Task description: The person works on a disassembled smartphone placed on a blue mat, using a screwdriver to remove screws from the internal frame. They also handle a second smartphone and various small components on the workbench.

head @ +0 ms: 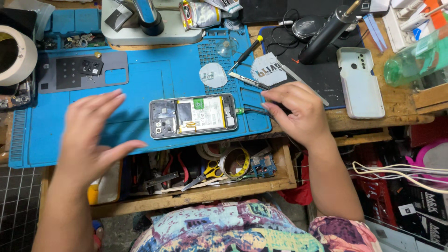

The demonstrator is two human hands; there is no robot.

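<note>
Right fingers point(275, 100) pinch cable plug point(240, 111) beside opened phone point(193, 115); left fingers point(105, 105) spread, empty.

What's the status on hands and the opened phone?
Left hand open, hovering over blue mat, touching nothing. Right hand pinching a thin tool at the opened phone right end. Phone flat on mat, battery exposed. Nothing between.

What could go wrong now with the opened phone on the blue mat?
The right hand holds a thin tool at the opened phone, close to its bare battery; a slip might scratch it. The left hand is off the phone, so the phone may slide on the blue mat.
</note>
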